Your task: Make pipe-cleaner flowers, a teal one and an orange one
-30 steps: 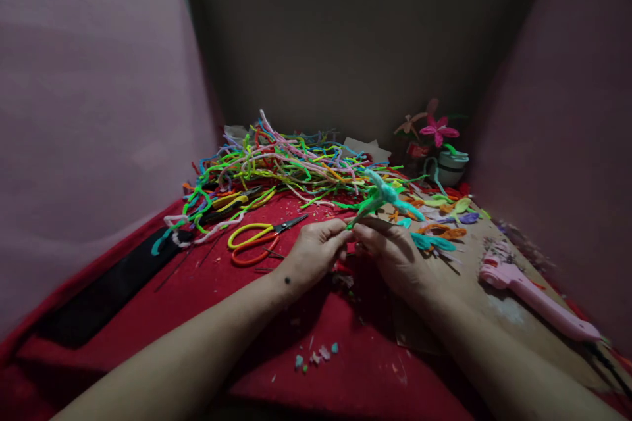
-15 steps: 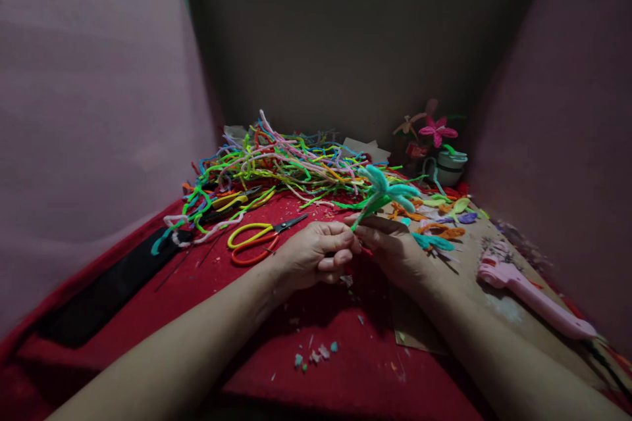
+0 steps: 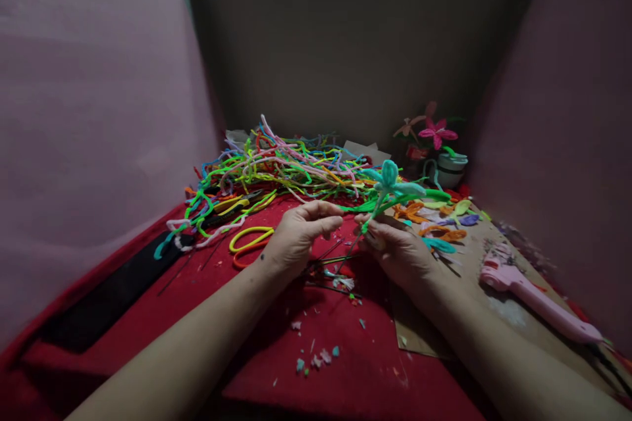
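My right hand (image 3: 397, 247) pinches the stem of a turquoise pipe cleaner flower (image 3: 389, 177), which stands upright with looped petals. Green fuzzy leaves (image 3: 419, 197) spread out below the bloom, and a thin dark wire stem runs down past the fingers. Just to the left, my left hand (image 3: 303, 233) has its thumb and forefinger slightly apart; its fingertips are close to a green strip, and whether they touch it I cannot tell. Partly behind the left hand lie scissors (image 3: 251, 233) with yellow and red handles. Dark wires and scraps lie on the red cloth (image 3: 276, 355) between the hands.
A heap of coloured pipe cleaners (image 3: 291, 161) fills the back. Yellow-handled pliers (image 3: 232, 205) and a black strip (image 3: 113, 293) lie left. Rightward are a pink glue gun (image 3: 538, 299) on cardboard (image 3: 419, 332), loose petals (image 3: 439, 245), and a small cup (image 3: 450, 170) near a pink flower (image 3: 438, 133).
My left hand has let go of the flower's stem and moved left, its fingers parting. In my right hand the flower has turned, and its green leaves now spread sideways.
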A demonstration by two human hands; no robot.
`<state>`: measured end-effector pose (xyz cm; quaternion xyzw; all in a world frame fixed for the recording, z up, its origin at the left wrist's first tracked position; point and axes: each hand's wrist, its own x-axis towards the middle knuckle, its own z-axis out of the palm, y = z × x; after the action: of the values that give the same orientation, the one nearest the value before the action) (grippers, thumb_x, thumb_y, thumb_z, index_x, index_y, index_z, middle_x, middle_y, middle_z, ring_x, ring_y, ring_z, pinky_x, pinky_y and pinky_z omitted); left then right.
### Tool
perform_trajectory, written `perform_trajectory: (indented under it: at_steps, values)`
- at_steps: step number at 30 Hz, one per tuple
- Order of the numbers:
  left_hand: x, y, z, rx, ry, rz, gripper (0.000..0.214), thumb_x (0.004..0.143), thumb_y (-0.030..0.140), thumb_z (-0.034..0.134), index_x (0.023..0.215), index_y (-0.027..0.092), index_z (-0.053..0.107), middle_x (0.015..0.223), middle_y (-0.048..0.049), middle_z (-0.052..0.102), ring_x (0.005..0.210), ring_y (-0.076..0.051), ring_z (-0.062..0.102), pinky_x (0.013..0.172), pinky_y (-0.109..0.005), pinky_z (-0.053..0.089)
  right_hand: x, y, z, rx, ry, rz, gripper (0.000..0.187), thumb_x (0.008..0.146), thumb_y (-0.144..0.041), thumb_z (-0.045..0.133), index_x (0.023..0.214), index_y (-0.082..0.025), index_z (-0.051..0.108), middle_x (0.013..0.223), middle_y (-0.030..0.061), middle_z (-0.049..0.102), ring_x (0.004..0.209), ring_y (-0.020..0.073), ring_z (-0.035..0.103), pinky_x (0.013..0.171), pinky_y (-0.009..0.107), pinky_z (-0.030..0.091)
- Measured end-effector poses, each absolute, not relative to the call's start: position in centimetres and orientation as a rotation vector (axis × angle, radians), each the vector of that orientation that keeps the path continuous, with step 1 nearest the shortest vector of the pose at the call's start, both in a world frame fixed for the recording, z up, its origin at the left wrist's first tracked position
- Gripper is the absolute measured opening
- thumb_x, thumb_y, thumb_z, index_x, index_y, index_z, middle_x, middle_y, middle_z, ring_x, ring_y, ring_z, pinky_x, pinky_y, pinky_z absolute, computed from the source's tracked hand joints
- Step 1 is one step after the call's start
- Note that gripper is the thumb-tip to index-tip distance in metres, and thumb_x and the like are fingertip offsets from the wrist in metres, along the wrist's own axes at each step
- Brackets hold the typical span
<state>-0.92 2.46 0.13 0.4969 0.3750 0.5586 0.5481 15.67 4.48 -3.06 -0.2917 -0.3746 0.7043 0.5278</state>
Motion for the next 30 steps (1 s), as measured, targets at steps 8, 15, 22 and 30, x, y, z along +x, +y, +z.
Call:
perform_trajectory:
  at_steps: [8,15,22,30]
  values:
    - [-0.8,2.1,0.6,1.007,0.781,1.246,0.023,0.064,0.023,0.071,0.059,0.014,0.050,0.053,0.0054,0.044,0.049,-0.005,0.039,0.050,-0.019,0.032,15.7,4.3,-3.1,-0.697,-0.904,1.721,0.023,0.057,-0.025,0.075,0.078,-0.016,0.072,0.068,0.0014,0.064,0.061,0.0123,0.052,0.058,0.026,0.044]
    - [-0.7,2.4,0.0,1.053,0.733,1.257,0.019,0.070,0.024,0.066,0.064,0.014,0.051,0.055,0.0051,0.046,0.047,-0.004,0.038,0.048,-0.018,0.032,15.7,4.3,-3.4,-0.642,-0.920,1.743,0.020,0.060,-0.023,0.074,0.078,-0.015,0.071,0.063,-0.0004,0.059,0.057,0.0094,0.047,0.056,0.024,0.043]
    - [-0.6,2.0,-0.3,1.166,0.782,1.148,0.024,0.073,0.029,0.065,0.063,0.015,0.048,0.052,0.0059,0.045,0.045,-0.005,0.039,0.046,-0.019,0.031,15.5,4.2,-3.5,-0.612,-0.959,1.675,0.008,0.063,-0.019,0.072,0.069,-0.016,0.067,0.059,-0.0031,0.053,0.056,0.0094,0.045,0.054,0.025,0.040]
    - [0.0,1.5,-0.9,1.776,1.152,1.210,0.018,0.076,0.032,0.061,0.078,0.016,0.054,0.068,0.0021,0.053,0.061,-0.009,0.048,0.058,-0.021,0.038,15.0,3.6,-2.9,-0.675,-0.953,1.617,0.005,0.061,-0.015,0.069,0.062,-0.016,0.064,0.056,-0.0042,0.055,0.053,0.0082,0.044,0.051,0.023,0.035]
